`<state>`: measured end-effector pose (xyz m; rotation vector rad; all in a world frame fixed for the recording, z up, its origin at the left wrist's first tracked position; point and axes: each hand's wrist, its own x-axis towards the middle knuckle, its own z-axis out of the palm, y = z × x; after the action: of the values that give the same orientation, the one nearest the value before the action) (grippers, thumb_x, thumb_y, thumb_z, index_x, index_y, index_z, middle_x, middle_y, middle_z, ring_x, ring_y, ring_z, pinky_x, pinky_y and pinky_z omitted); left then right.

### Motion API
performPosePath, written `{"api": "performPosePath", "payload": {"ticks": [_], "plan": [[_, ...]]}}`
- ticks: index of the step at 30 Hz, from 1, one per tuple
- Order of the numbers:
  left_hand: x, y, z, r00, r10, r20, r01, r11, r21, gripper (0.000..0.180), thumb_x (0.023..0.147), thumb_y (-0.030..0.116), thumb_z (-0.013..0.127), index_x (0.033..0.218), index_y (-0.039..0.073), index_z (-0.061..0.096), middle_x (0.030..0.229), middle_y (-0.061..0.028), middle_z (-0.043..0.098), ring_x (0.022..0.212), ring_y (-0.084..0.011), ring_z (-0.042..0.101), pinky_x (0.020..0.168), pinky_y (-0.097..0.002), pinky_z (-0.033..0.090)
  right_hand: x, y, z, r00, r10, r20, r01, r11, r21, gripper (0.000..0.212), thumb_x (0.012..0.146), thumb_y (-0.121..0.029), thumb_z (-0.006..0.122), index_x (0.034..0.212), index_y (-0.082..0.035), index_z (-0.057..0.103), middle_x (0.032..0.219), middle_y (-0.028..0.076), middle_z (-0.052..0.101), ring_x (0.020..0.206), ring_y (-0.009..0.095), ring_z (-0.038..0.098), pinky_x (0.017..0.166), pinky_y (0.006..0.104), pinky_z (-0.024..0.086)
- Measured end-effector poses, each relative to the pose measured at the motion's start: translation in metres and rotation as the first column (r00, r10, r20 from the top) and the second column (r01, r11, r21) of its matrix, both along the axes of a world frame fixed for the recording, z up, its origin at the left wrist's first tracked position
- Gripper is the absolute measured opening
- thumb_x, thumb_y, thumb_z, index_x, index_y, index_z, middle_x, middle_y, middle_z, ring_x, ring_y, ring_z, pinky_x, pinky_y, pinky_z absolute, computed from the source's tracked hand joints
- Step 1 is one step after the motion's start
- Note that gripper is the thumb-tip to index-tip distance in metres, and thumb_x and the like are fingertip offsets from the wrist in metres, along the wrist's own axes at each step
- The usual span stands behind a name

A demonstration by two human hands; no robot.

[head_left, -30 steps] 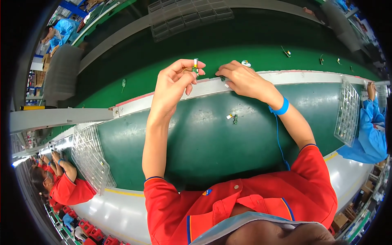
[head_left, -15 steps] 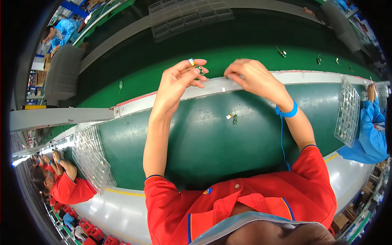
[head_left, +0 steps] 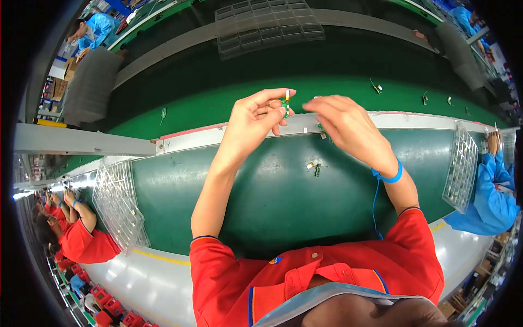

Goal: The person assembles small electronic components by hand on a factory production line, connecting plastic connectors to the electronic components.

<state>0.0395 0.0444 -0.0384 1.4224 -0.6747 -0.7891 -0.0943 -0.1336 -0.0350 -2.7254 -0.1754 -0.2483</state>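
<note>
A small green circuit board (head_left: 286,107) with a white and yellow tab stands upright in the fingertips of my left hand (head_left: 256,122), pinched between thumb and fingers. My right hand (head_left: 351,126), a short way to its right over the pale rail, has its fingers bent together and pointing left. Small green and whitish bits (head_left: 322,132) show just under these fingers; whether they are gripped is hidden. Nearer to me, another green board (head_left: 317,171) with a white and yellow tab lies on the dark green bench mat (head_left: 261,196). A blue wrist strap (head_left: 393,173) circles my right wrist, its cord hanging down.
Beyond the pale rail (head_left: 190,136) runs a green belt (head_left: 218,101) with several small boards (head_left: 377,87) scattered on it. Clear compartment trays stand left (head_left: 117,204), right (head_left: 460,169) and far (head_left: 267,27). Co-workers (head_left: 87,234) sit on both sides.
My left hand has moved slightly right, its board now turned upright. My right hand has shifted a little nearer to me and right, and green and whitish bits now show beneath it.
</note>
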Motion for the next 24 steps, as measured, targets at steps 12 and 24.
{"api": "performPosePath", "payload": {"ticks": [12, 24], "plan": [[-0.02, -0.001, 0.01, 0.96, 0.08, 0.267, -0.098, 0.994, 0.055, 0.023, 0.085, -0.005, 0.06, 0.107, -0.001, 0.063, 0.087, -0.0057, 0.067, 0.072, -0.0069, 0.063, 0.059, -0.0217, 0.051, 0.009, 0.004, 0.0, 0.883, 0.006, 0.469, -0.091, 0.983, 0.158, 0.03, 0.071, 0.001, 0.075, 0.1, -0.002, 0.066, 0.091, 0.009, 0.066, 0.078, 0.026, 0.064, 0.078, 0.0362, 0.055], [-0.022, -0.004, 0.011, 0.987, 0.161, -0.011, -0.161, 0.987, 0.027, 0.016, 0.086, -0.004, 0.06, 0.102, -0.004, 0.063, 0.084, -0.0094, 0.067, 0.071, -0.0135, 0.067, 0.067, -0.025, 0.056, 0.006, 0.021, -0.002, 0.746, -0.051, 0.664, 0.087, 0.996, -0.022, 0.027, 0.065, 0.005, 0.077, 0.088, -0.001, 0.066, 0.084, 0.008, 0.063, 0.074, 0.024, 0.061, 0.071, 0.0353, 0.056]]}}
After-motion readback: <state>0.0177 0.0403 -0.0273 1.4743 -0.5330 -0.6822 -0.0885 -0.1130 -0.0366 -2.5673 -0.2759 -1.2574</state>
